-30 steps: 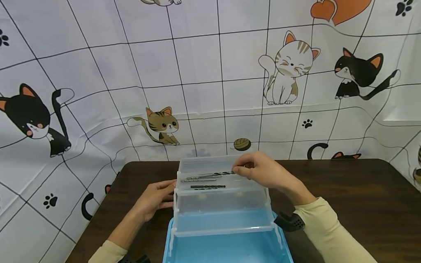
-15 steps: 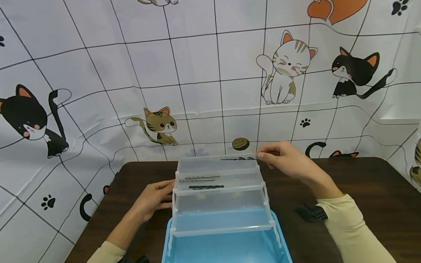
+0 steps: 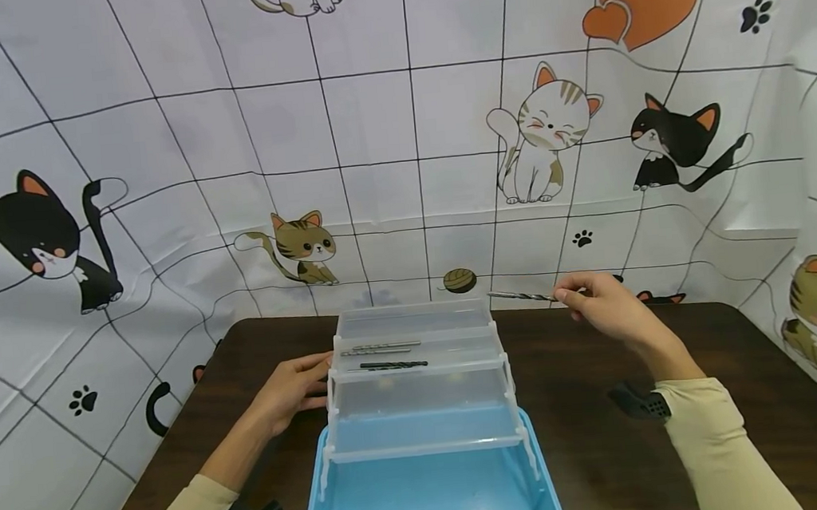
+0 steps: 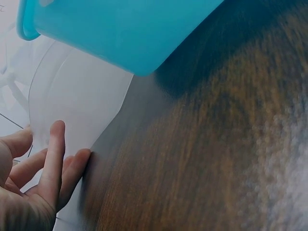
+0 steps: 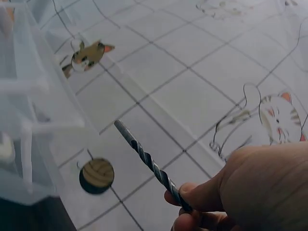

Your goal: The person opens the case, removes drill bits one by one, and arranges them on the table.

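Note:
My right hand (image 3: 603,312) pinches a dark drill bit (image 3: 521,296) between thumb and fingertips, in the air to the right of a toolbox. In the right wrist view the twisted flutes of the drill bit (image 5: 154,166) run up to a plain shank end, pointing away from the hand. My left hand (image 3: 286,397) touches the left side of the toolbox's translucent tiered trays (image 3: 413,316), its fingers fairly straight; in the left wrist view they lie against a clear panel (image 4: 82,96). Silvery drill bits (image 3: 385,346) and dark ones (image 3: 394,365) lie in an upper tray.
The toolbox's blue base (image 3: 315,486) stands below the stepped trays, near the front of the dark wooden table (image 3: 611,447). A white sheet (image 3: 384,129) printed with cats hangs behind the table's back edge. Each wrist wears a black device.
My right hand has lifted one drill bit from the tray and carried it right, beyond the tray's edge. The left hand stays against the tray's side. The head view has shifted slightly.

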Tool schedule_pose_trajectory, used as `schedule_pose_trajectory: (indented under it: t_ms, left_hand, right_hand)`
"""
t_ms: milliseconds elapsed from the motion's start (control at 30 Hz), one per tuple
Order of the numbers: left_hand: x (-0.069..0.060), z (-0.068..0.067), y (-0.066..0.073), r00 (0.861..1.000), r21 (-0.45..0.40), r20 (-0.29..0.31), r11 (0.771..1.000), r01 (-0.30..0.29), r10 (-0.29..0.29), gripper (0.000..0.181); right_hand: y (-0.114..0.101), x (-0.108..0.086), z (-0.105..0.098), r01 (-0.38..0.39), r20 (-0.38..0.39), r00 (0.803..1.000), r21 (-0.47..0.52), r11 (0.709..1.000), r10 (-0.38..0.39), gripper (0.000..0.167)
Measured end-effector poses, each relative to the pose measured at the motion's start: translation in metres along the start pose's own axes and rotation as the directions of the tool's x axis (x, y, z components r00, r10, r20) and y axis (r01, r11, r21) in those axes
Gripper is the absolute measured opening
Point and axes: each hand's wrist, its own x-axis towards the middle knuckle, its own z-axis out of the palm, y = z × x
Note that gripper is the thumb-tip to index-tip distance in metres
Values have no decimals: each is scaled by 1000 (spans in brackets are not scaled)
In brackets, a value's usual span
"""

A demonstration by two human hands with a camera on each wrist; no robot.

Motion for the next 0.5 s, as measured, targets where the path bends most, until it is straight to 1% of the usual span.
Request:
schedule_pose_trajectory:
  t_ms: [133,333,367,500]
  left_hand:
    - [-1,-1,0,1000,-7,-1,1000,1,-1,65]
    - [-1,-1,1,1000,-8,1,1000,4,-4,66]
    - [-1,-1,1,1000,-7,0,1000,4,-4,66]
    - [-1,0,1,1000,-3,-1,1000,-1,1,65]
  right_hand:
    - [18,0,-3,-23,-9,1000,-30,999,23,27]
    - [47,0,-7,-52,3,999,-72,996,53,26]
    - [52,0,-7,-49,8,999,-74,996,50,26]
    - [70,-1,-9,-79,19,997,-67,995,80,27]
